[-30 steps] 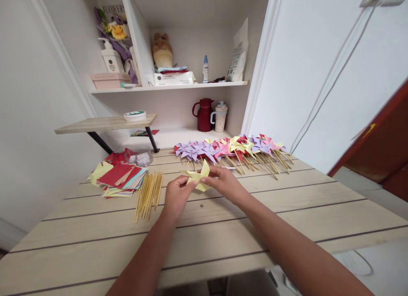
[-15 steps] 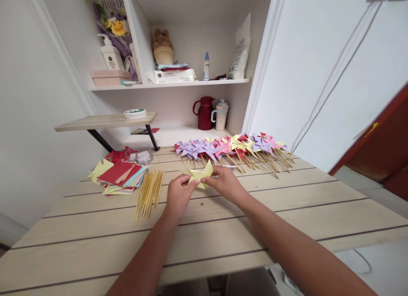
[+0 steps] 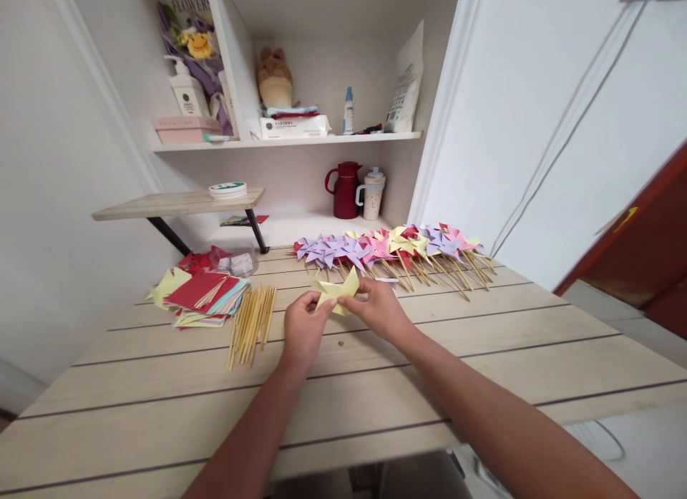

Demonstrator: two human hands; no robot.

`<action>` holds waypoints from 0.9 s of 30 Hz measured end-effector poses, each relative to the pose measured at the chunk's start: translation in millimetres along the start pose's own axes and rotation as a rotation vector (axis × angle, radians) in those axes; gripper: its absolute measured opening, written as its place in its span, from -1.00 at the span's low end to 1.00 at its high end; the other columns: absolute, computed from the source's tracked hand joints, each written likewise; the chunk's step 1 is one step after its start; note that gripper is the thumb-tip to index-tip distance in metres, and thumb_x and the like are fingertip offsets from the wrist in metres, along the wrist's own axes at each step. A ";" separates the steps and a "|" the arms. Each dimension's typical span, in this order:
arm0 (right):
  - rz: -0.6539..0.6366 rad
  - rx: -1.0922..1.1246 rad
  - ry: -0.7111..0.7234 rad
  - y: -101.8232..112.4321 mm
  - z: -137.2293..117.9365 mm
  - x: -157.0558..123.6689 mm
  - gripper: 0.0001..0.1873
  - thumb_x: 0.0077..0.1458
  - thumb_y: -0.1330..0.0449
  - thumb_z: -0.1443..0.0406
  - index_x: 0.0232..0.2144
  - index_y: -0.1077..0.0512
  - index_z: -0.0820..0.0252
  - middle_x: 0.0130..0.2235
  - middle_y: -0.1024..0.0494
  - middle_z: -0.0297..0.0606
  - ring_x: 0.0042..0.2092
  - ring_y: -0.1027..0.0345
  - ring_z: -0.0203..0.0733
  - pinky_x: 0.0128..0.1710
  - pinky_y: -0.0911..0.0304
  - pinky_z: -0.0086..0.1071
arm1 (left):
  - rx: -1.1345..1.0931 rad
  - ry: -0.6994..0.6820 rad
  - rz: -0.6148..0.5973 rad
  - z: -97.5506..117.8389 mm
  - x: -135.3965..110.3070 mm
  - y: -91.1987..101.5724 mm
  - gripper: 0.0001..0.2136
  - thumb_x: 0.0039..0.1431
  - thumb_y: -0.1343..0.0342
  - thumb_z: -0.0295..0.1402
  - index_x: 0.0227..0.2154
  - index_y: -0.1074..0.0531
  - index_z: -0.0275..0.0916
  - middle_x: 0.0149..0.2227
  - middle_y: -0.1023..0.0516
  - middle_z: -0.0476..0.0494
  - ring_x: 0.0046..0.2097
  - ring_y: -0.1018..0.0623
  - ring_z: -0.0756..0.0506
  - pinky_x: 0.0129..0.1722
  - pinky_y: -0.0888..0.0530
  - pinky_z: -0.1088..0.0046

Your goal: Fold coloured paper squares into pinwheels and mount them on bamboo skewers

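Note:
A yellow paper pinwheel (image 3: pixel 340 287), with pointed folded blades and no stick visible on it, is held just above the tabletop. My left hand (image 3: pixel 303 326) pinches its left side between thumb and fingers. On the other side my right hand (image 3: pixel 382 310) grips it, the thumb pressed near its centre. Left of my hands lies a bundle of thin wooden sticks (image 3: pixel 251 323). Beyond them is a stack of coloured paper sheets (image 3: pixel 201 295), red on top. Finished pinwheels on sticks (image 3: pixel 376 250), purple, pink, red and yellow, lie in a row behind my hands.
A clear plastic box (image 3: pixel 239 263) with small pieces stands by the legs of a small raised shelf (image 3: pixel 177 204). At the back are a dark red jug (image 3: pixel 346 191) and a cream cup (image 3: pixel 372 197). The wooden table (image 3: pixel 515 370) meets a wall at the right.
Both hands stay at nearly the same spot, with the yellow pinwheel still between them. My left hand has shifted very slightly, and the pinwheel's left blade sits a little differently.

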State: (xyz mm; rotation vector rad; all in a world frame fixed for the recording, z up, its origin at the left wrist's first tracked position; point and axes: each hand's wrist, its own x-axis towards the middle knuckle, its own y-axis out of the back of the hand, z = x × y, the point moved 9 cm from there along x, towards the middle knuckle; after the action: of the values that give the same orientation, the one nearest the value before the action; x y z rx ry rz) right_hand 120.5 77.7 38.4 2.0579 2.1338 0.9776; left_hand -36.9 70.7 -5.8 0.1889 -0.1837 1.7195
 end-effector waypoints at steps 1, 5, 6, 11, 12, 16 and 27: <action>-0.003 0.017 -0.019 -0.4 1.5 0.0 -0.89 -0.05 -0.24 0.30 -0.44 -0.55 0.23 -0.37 -0.63 -0.22 -0.31 -0.46 -0.10 -0.30 -0.28 -0.33 | -0.001 -0.002 -0.010 0.2 0.0 -0.8 -0.79 -0.07 -0.30 -0.25 -0.38 -0.57 -0.27 -0.32 -0.64 -0.16 -0.27 -0.54 -0.12 -0.22 -0.44 0.38; 0.012 0.066 -0.058 0.9 4.5 0.2 -0.89 -0.08 -0.25 0.29 -0.49 -0.53 0.23 -0.41 -0.62 -0.25 -0.32 -0.46 -0.10 -0.30 -0.28 -0.34 | 0.027 -0.031 -0.026 3.6 -0.2 -2.6 -0.80 -0.07 -0.30 -0.29 -0.35 -0.57 -0.26 -0.28 -0.64 -0.17 -0.22 -0.55 -0.14 -0.15 -0.44 0.35; 0.019 0.073 -0.058 1.6 4.4 0.2 -0.89 -0.09 -0.25 0.29 -0.49 -0.52 0.23 -0.41 -0.62 -0.25 -0.32 -0.46 -0.10 -0.30 -0.28 -0.35 | 0.038 -0.044 -0.025 5.2 -0.3 -2.8 -0.81 -0.06 -0.29 -0.30 -0.35 -0.56 -0.26 -0.28 -0.64 -0.17 -0.21 -0.55 -0.14 -0.14 -0.44 0.35; 0.014 0.093 -0.051 1.2 3.7 0.4 -0.86 -0.10 -0.25 0.28 -0.45 -0.55 0.25 -0.38 -0.63 -0.22 -0.31 -0.46 -0.10 -0.29 -0.29 -0.34 | 0.070 -0.095 -0.016 12.4 -0.9 -3.7 -0.82 -0.03 -0.26 -0.33 -0.33 -0.55 -0.24 -0.27 -0.63 -0.16 -0.22 -0.55 -0.12 -0.14 -0.44 0.35; 0.014 0.093 -0.048 1.2 3.6 0.5 -0.85 -0.10 -0.25 0.28 -0.45 -0.55 0.24 -0.38 -0.62 -0.22 -0.31 -0.47 -0.10 -0.29 -0.29 -0.34 | 0.071 -0.098 -0.015 12.8 -0.9 -3.5 -0.83 -0.03 -0.26 -0.32 -0.33 -0.54 -0.24 -0.28 -0.63 -0.16 -0.22 -0.55 -0.12 -0.14 -0.44 0.36; 0.015 0.093 -0.029 1.5 2.3 0.7 -0.86 -0.09 -0.24 0.28 -0.45 -0.55 0.24 -0.38 -0.63 -0.22 -0.30 -0.47 -0.10 -0.30 -0.29 -0.35 | 0.072 -0.096 -0.018 10.9 -0.6 -2.0 -0.82 -0.03 -0.28 -0.29 -0.35 -0.54 -0.24 -0.28 -0.64 -0.16 -0.21 -0.56 -0.14 -0.12 -0.44 0.34; 0.015 0.056 -0.015 1.4 0.2 0.6 -0.90 -0.08 -0.23 0.31 -0.47 -0.53 0.22 -0.38 -0.63 -0.24 -0.32 -0.46 -0.12 -0.32 -0.29 -0.36 | 0.072 -0.078 0.053 8.2 0.0 5.2 -0.84 -0.07 -0.30 -0.27 -0.42 -0.57 -0.24 -0.36 -0.63 -0.14 -0.27 -0.55 -0.13 -0.15 -0.44 0.34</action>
State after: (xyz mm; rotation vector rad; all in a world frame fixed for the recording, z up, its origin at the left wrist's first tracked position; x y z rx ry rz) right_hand 121.7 78.2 39.0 2.1021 2.1659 0.9119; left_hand -41.9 68.1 2.1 0.3072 -0.1853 1.7744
